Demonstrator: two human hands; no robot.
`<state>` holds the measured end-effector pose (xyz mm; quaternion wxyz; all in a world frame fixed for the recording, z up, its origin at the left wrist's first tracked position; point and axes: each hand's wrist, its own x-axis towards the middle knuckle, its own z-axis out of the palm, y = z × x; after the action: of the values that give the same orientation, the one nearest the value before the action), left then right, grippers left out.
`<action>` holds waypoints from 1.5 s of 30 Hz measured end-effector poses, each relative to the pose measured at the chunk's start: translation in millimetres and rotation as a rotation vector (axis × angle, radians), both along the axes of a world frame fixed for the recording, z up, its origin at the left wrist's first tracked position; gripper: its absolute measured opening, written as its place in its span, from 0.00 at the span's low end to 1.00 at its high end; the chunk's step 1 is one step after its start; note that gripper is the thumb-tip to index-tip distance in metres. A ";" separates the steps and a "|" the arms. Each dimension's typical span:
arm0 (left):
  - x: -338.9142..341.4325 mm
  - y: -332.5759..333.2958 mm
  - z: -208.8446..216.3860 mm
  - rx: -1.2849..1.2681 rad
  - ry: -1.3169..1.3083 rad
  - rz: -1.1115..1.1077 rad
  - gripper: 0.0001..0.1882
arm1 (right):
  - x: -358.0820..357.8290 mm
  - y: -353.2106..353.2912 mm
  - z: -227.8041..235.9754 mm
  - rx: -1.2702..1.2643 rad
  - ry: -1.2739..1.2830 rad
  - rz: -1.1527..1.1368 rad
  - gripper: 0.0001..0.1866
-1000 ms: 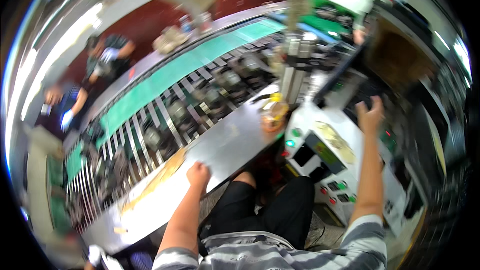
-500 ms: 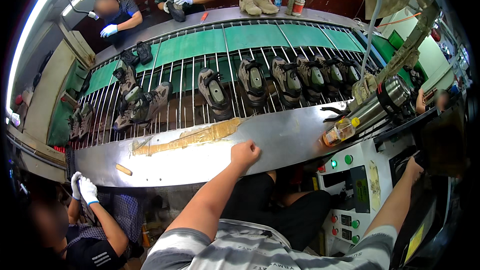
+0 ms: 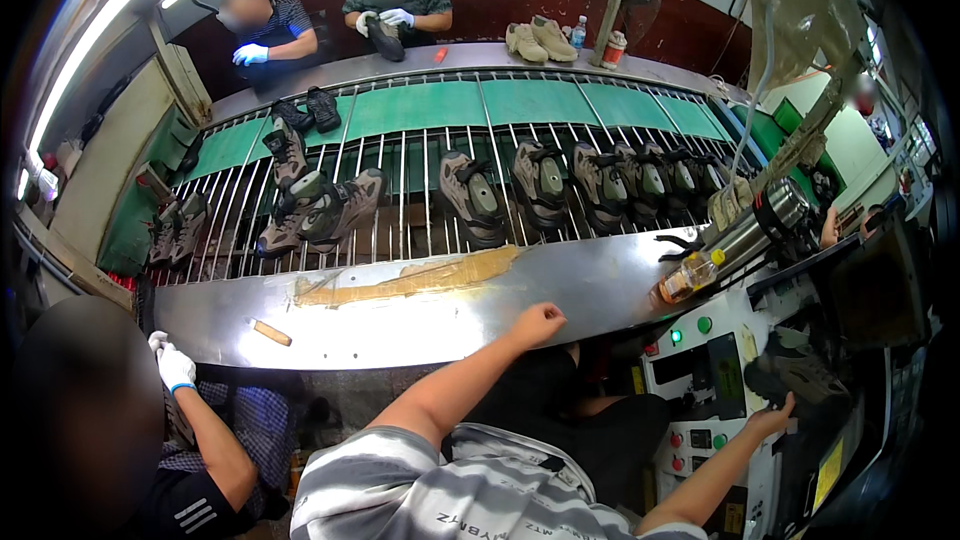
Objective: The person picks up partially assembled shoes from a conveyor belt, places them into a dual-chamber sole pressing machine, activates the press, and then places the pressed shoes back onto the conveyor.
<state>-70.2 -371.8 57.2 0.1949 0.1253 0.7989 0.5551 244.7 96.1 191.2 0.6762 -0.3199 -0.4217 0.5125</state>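
My left hand (image 3: 540, 326) is curled into a loose fist over the near edge of the metal counter (image 3: 590, 280), with nothing visible in it. On the right, my right hand (image 3: 772, 418) grips a grey-brown shoe (image 3: 803, 378) by its dark sole end, beside the white control panel. Several similar shoes stand on the rack of metal rods ahead, among them a brown-grey shoe (image 3: 474, 198) and a brown-grey shoe (image 3: 540, 185) with pale green insides. Farther left, a shoe (image 3: 350, 208) leans against others.
A clear bottle (image 3: 690, 276) with a yellow cap and a steel flask (image 3: 770, 215) lie at the counter's right end. Black-handled pliers (image 3: 680, 245) are beside them. A gloved co-worker (image 3: 215, 450) sits close on my left; two people work across the rack.
My right hand has come back toward me from the machine's dark recess, and a shoe now shows in it. My left fist has slid slightly toward the counter's near edge. The whole view has shifted.
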 end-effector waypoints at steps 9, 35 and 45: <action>60.0 -63.2 126.2 0.800 -0.029 -0.343 0.49 | -174.0 -331.3 -11.4 -0.468 0.209 1.217 0.37; -185.1 -228.2 6.0 -0.082 0.575 0.775 0.43 | -352.7 -593.1 -115.2 0.612 -1.119 1.657 0.10; -258.1 -401.9 94.3 0.642 0.284 0.586 0.25 | -405.0 -638.8 -142.7 1.203 -0.965 1.270 0.05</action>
<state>-328.3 -773.7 151.6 -0.1306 0.0232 0.6071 0.7835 -160.3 -542.7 48.6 0.0829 0.1865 -0.9333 0.2955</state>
